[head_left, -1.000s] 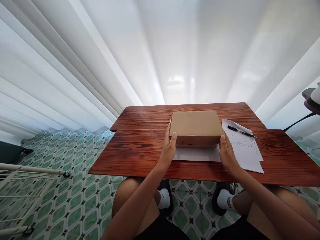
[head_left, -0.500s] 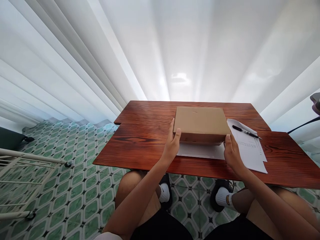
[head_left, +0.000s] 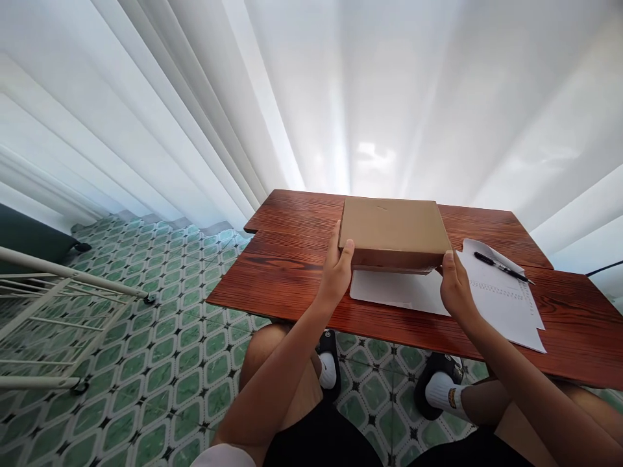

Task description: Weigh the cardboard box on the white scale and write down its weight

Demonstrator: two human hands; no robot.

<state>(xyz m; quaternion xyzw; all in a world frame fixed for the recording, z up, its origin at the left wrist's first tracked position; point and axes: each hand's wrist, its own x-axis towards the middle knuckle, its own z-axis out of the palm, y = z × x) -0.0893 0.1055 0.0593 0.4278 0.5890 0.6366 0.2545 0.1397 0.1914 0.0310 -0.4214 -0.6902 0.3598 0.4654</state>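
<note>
A closed brown cardboard box [head_left: 393, 224] is held level between my two hands, above the wooden table. My left hand [head_left: 337, 269] grips its left side near the front corner, thumb on the front edge. At the right front corner, my right hand [head_left: 455, 282] grips the box with its thumb against the side. Beneath the box lies a flat white, smooth-looking item [head_left: 396, 289], partly hidden by it; I cannot tell what it is. Beside my right hand are printed white sheets of paper [head_left: 501, 305] with a black pen [head_left: 502, 267] on top.
The reddish-brown wooden table [head_left: 272, 279] has stepped edges. A white curtain [head_left: 311, 97] hangs behind it. To the left, a white metal rack on casters [head_left: 63, 324] stands on the green tiled floor [head_left: 160, 376]. My legs are under the table's front edge.
The view has turned slightly left, so the table sits further right in the picture. The box appears slightly higher over the white item, still in both hands.
</note>
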